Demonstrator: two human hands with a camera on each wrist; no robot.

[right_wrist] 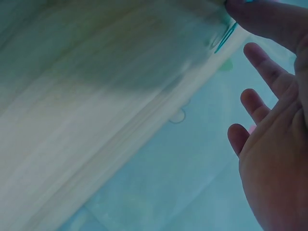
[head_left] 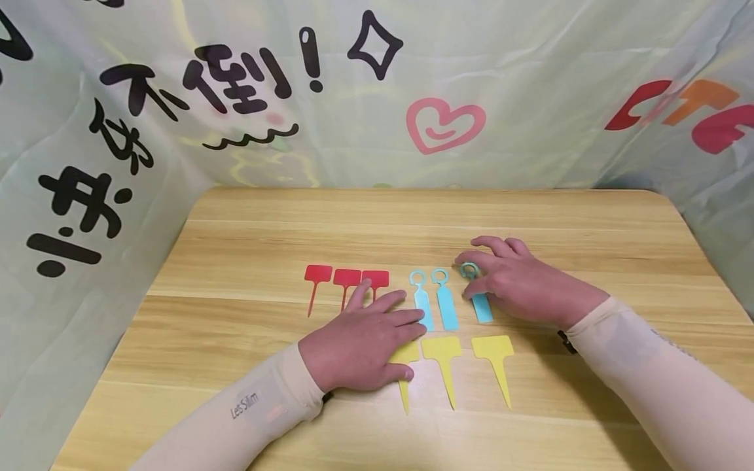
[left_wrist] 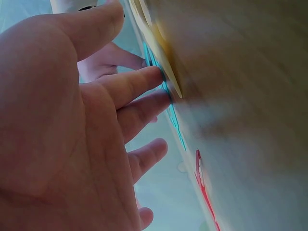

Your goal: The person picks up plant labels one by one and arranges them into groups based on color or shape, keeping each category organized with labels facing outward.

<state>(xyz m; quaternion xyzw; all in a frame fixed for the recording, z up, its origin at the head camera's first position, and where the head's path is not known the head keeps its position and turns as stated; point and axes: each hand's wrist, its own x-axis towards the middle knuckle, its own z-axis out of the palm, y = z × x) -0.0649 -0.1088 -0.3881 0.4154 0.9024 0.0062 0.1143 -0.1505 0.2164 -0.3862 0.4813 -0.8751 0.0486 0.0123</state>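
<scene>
Three light-blue plant tags with hooked tops lie on the table. My left hand (head_left: 365,343) is spread palm down, its fingertips touching the leftmost blue tag (head_left: 421,302) and its palm side partly over a yellow T-shaped plant label (head_left: 405,356). The middle blue tag (head_left: 447,307) lies untouched between the hands. Over the right blue tag (head_left: 483,309), my right hand (head_left: 524,281) has thumb and index finger apart near the hook, other fingers extended. In the right wrist view the thumb (right_wrist: 269,19) meets or nearly meets the blue tag; contact is unclear.
Two more yellow labels, one at centre (head_left: 442,348) and one at right (head_left: 493,347), lie nearer me. Red labels (head_left: 318,273) form a row at left, one partly behind the left fingers. A printed cloth (head_left: 530,52) hangs behind the wooden table (head_left: 235,229).
</scene>
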